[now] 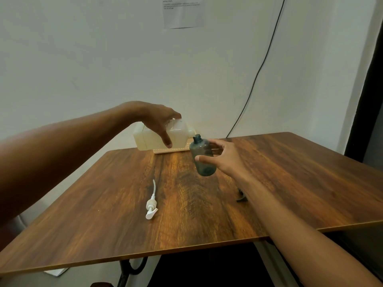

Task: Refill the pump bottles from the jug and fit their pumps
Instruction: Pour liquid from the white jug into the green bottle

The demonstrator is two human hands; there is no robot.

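At table's 12 o'clock edge our left hand (159, 125) grips the jug (180, 134), tipped sideways, spout pointing 3 o'clock, just beside the mouth of the grey bottle (202, 156). Our right hand (224, 157) holds that bottle tilted. White pump (151, 206) lies at the bottle's 7 o'clock on the table (290, 172).

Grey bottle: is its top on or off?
Off. The bottle has a bare, open neck, and a white pump lies apart on the table.
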